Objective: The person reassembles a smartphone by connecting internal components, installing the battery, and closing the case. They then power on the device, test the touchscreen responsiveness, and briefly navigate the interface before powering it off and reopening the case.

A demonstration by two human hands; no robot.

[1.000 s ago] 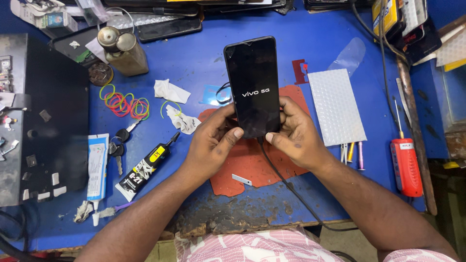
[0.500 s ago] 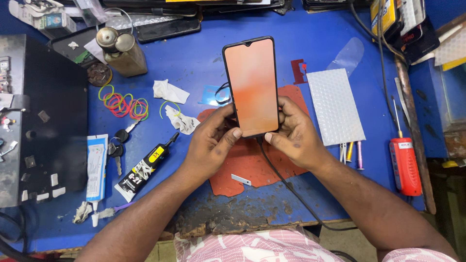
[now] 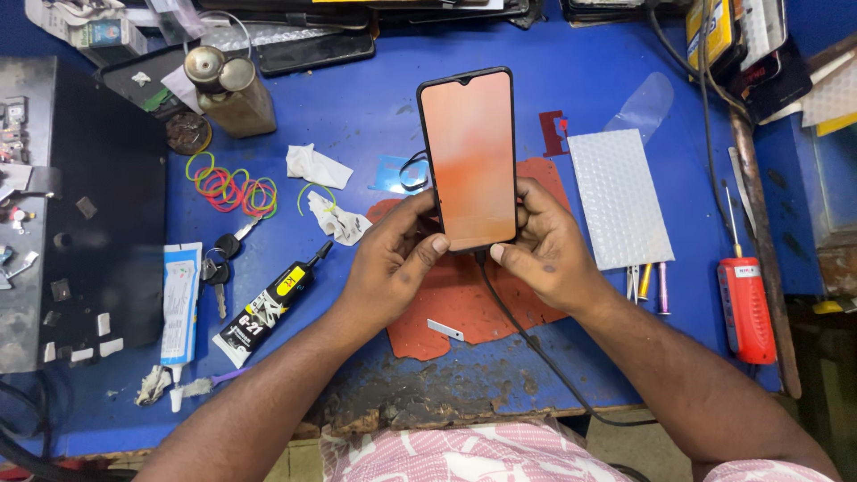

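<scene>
My left hand and right hand gripped the orange-lit smartphone at frame centre, thumbs at its bottom edge.

The black-framed rectangular phone shows a smooth, glossy glass face lit in an orange gradient. Under it lies a rust-red mat, matt, apparently rubber. Left of the phone: crumpled white tissue scraps, soft and creased; thin coloured rubber bands; a glossy black plastic glue tube with a yellow label; and a dull brass-toned metal dispenser bottle. Right of the phone: a white bubble-textured sheet, likely plastic, and a glossy red plastic-handled tool. The blue-painted workbench is matt, its near edge chipped and rough.
</scene>
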